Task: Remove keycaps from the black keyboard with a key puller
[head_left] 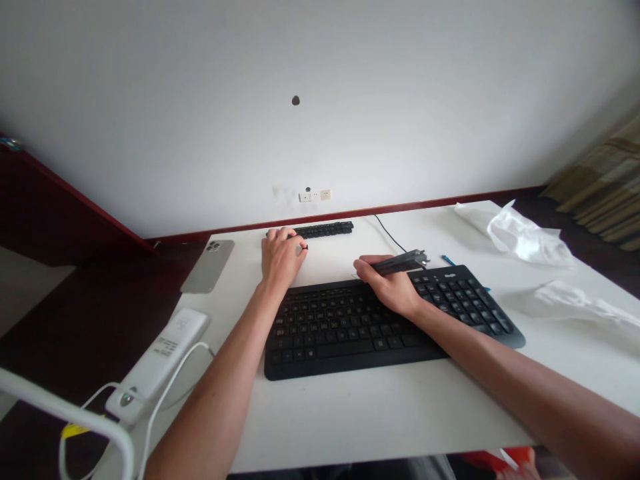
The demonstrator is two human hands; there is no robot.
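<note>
My left hand [281,259] rests behind the keyboard, fingers bent together, with a small black piece [305,248] like a keycap at the thumb tip. Beside its fingers, black keycaps [327,230] lie in rows at the back of the table. My right hand [393,287] is closed around a slim dark grey tool [404,261] with a metallic end; its exact kind is unclear. Beneath that hand lies a black keyboard [345,348], partly covered by my right hand and forearm.
On the white table [320,420], a phone [209,267] and a white power strip [157,363] with cords lie left. Crumpled white plastic [525,240] lies at the back right. A black cable [390,233] runs to the rear edge, near a blue item [447,259].
</note>
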